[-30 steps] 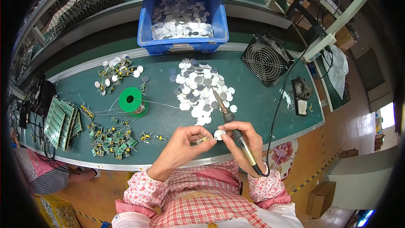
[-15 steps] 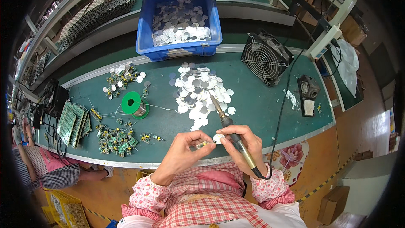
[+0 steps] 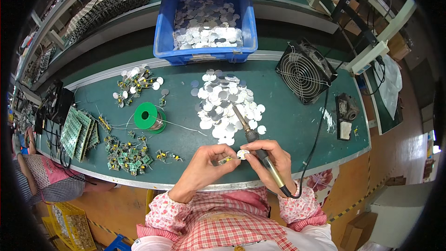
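Note:
My left hand (image 3: 200,169) pinches a small circuit board (image 3: 225,160) with a yellow part, mostly hidden by the fingers. A round white disc (image 3: 242,154) is between the thumb and forefinger of my right hand (image 3: 275,160), close against the left fingertips. That same hand also keeps a soldering iron (image 3: 251,135), its tip pointing away over a heap of white and grey discs (image 3: 227,104). Left of the heap, a green spool of solder wire (image 3: 145,117) lies with its strand trailing right. Many small boards with yellow parts (image 3: 127,155) lie nearer the left.
A blue bin (image 3: 204,59) of discs stands at the back. Right of it are a black fan (image 3: 304,72) and a soldering iron stand (image 3: 346,116). Boards with discs (image 3: 134,86) lie back left, near green circuit panels (image 3: 76,132). The iron's cord (image 3: 316,139) crosses the right side.
The view has shifted slightly, so the bin and fan sit farther right in it. Both hands stay together, and the left fingers have closed in nearer the disc.

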The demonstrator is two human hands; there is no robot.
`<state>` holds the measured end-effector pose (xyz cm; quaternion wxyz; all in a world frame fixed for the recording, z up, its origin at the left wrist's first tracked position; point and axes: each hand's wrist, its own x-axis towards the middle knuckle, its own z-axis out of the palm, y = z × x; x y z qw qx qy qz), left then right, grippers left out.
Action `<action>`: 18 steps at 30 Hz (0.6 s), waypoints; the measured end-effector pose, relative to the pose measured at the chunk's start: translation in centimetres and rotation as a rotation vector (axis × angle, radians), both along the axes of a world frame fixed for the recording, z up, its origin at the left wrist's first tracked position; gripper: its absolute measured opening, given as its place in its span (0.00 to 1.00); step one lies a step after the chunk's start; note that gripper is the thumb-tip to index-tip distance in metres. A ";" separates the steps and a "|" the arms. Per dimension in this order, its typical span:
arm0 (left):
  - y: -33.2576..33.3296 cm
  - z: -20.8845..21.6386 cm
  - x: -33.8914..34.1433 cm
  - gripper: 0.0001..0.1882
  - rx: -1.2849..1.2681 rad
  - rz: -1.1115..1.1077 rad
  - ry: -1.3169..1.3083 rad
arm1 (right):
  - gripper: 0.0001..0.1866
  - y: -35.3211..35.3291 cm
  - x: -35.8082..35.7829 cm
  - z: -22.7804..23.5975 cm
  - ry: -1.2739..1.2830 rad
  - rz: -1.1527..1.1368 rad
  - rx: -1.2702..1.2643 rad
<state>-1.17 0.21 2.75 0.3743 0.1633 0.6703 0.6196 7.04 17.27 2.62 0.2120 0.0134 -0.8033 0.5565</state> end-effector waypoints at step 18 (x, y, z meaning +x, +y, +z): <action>-3.1 -0.9 -1.8 0.06 0.045 0.040 0.140 | 0.14 -3.6 -2.0 1.3 -0.099 -0.055 0.081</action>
